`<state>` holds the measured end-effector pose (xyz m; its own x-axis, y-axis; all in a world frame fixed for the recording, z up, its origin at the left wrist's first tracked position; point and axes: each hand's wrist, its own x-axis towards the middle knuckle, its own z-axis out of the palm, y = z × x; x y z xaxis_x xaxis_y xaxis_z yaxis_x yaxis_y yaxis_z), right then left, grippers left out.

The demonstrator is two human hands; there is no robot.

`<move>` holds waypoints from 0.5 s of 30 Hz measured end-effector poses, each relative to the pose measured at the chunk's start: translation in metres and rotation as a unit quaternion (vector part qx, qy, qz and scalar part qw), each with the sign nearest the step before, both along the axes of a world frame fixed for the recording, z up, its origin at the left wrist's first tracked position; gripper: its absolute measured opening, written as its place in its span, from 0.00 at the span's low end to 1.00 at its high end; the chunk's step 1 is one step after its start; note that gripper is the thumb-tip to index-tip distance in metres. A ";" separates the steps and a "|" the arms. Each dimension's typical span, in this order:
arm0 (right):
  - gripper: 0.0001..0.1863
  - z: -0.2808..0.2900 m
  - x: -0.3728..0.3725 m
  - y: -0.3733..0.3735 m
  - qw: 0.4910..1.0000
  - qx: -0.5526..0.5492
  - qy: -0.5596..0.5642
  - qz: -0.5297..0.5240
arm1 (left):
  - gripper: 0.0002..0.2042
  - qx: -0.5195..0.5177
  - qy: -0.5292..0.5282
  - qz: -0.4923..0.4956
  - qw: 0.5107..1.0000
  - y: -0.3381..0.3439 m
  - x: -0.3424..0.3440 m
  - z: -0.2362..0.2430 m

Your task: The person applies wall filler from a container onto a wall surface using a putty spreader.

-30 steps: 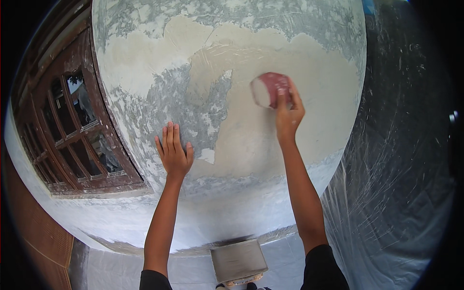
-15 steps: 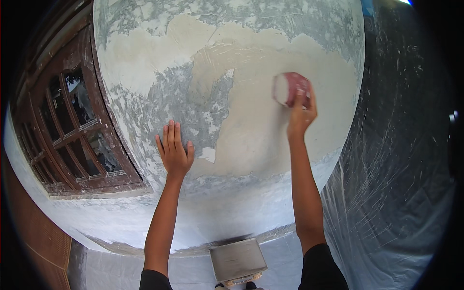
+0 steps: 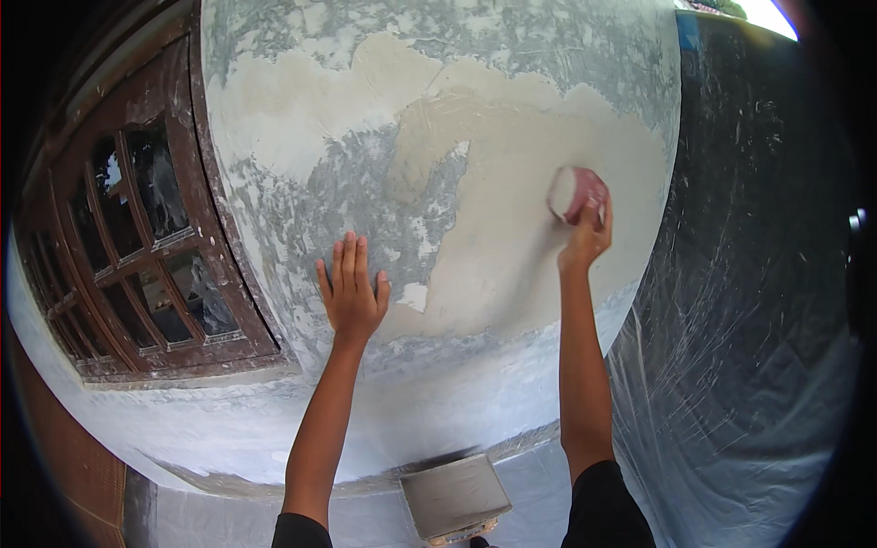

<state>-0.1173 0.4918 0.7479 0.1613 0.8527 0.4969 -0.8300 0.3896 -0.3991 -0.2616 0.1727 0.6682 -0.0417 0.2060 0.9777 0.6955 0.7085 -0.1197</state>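
- Plastered wall fills the middle of the view, bowed by the wide lens, with mottled grey along its top, a broad cream patch across its centre and a whiter band near its lower edge.
- Near the wall's right edge, within the cream patch, is a rounded red-and-white pad, its pale side toward the left and its reddish side toward the right; its outline is slightly blurred.
- Right grip: fingers and thumb are clasped on the pad's red side, from below and to the right. Whether the whole pad touches the wall cannot be told; a soft shadow falls on the cream surface below and to the left of it.
- Left grip: holding nothing, palm toward the wall and laid against it, fingers straight and pointing up, thumb apart. It rests at the lower part of a grey area, just beside the cream patch's left edge and well apart from the pad.
- Both forearms rise from black sleeves at the lower edge.
- Beyond the wall's left edge stands a brown wooden window with several panes; beyond its right edge hangs creased plastic sheeting.
- Below the wall's bottom edge, a grey-topped box sits on pale floor sheeting.
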 end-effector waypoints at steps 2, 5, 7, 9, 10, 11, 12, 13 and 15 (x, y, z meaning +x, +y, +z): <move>0.24 0.001 0.008 -0.005 0.999 -0.042 0.028 0.011 | 0.30 -0.001 -0.006 -0.005 1.000 -0.001 0.002 -0.001; 0.25 0.017 0.002 -0.034 0.999 0.026 -0.009 0.038 | 0.31 -0.002 -0.011 -0.016 1.000 -0.003 0.001 0.001; 0.24 0.039 -0.005 -0.072 0.995 0.077 -0.053 0.041 | 0.31 -0.003 -0.012 -0.024 1.000 -0.007 0.000 0.000; 0.23 0.055 -0.015 -0.095 0.986 0.126 -0.097 0.041 | 0.31 -0.001 -0.011 -0.027 1.000 -0.008 -0.001 0.000; 0.22 0.063 -0.020 -0.103 0.982 0.159 -0.096 0.041 | 0.31 0.001 -0.012 -0.031 0.999 -0.008 -0.001 0.000; 0.22 0.068 -0.024 -0.107 0.976 0.193 -0.094 0.042 | 0.30 -0.001 -0.015 -0.030 0.999 -0.008 0.000 0.001; 0.22 0.070 -0.025 -0.108 0.975 0.196 -0.096 0.041 | 0.30 -0.003 -0.017 -0.029 0.999 -0.008 0.000 0.001; 0.22 0.072 -0.027 -0.109 0.973 0.197 -0.110 0.046 | 0.30 0.000 -0.018 -0.029 0.999 -0.009 0.001 0.001; 0.22 0.072 -0.031 -0.106 0.970 0.204 -0.123 0.051 | 0.29 -0.004 -0.005 -0.022 1.000 -0.007 0.001 0.001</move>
